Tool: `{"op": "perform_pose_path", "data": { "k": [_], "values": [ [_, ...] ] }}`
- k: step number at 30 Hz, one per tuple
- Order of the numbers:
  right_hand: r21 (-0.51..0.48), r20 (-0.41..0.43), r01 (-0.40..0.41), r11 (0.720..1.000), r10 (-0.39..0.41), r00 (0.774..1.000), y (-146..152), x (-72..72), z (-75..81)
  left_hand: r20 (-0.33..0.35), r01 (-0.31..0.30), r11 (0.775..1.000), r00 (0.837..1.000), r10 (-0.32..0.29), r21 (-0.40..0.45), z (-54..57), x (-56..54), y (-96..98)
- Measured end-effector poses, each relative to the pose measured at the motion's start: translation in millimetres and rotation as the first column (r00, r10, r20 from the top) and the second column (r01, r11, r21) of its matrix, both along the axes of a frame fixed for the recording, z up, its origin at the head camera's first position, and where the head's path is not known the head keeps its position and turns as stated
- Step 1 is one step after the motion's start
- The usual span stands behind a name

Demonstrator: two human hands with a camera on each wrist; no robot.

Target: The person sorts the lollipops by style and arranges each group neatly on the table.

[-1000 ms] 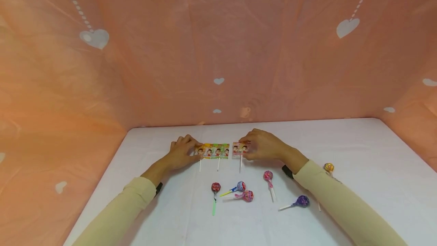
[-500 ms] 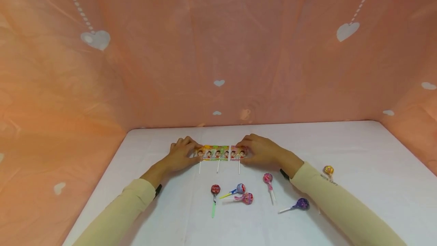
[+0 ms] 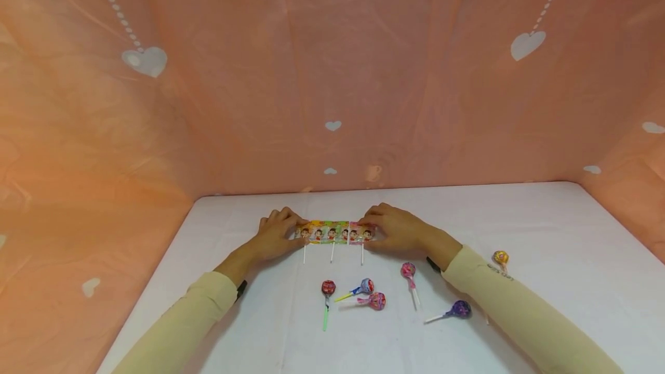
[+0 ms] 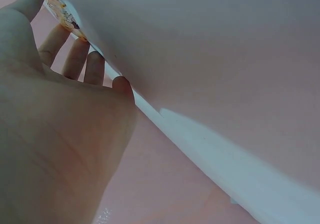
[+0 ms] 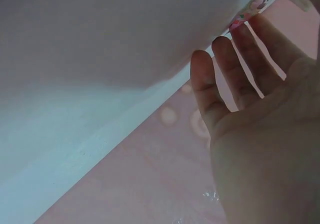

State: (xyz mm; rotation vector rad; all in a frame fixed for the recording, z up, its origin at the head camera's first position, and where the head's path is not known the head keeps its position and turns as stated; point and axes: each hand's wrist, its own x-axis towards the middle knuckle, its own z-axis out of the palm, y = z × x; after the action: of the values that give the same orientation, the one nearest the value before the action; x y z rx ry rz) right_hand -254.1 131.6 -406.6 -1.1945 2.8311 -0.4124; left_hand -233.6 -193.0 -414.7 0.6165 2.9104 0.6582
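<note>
Three flat lollipops in printed wrappers lie side by side in a row at the back of the table in the head view, white sticks toward me. At the left end, my left hand (image 3: 274, 235) pinches the orange-wrapped lollipop (image 3: 314, 233) between thumb and fingers. In the middle is the green-wrapped lollipop (image 3: 332, 232), touched by neither hand. My right hand (image 3: 399, 229) pinches the pink-wrapped lollipop (image 3: 357, 233), whose right part the fingers partly hide. In the wrist views, only a bit of the orange wrapper (image 4: 62, 14) and of the pink wrapper (image 5: 257, 5) shows.
Several round lollipops lie nearer me: a red one (image 3: 328, 287), a blue one (image 3: 366, 286), two pink ones (image 3: 377, 300) (image 3: 408, 270), a purple one (image 3: 460, 309). A yellow one (image 3: 501, 257) is partly behind the right sleeve. A peach curtain (image 3: 332, 74) surrounds the white table (image 3: 291, 328).
My right hand has slid the pink-wrapped lollipop left until it sits against the green-wrapped one, closing the gap. The left hand has stayed at its place.
</note>
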Motion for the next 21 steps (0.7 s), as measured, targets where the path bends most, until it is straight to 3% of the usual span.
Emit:
{"op": "perform_pose_path", "data": {
  "k": [21],
  "values": [
    [0.015,-0.013,0.0,1.0,0.0,1.0,-2.4,2.2,1.1,0.017,-0.003,1.0,1.0,0.003,0.012,2.6,1.3,0.2]
  ]
}}
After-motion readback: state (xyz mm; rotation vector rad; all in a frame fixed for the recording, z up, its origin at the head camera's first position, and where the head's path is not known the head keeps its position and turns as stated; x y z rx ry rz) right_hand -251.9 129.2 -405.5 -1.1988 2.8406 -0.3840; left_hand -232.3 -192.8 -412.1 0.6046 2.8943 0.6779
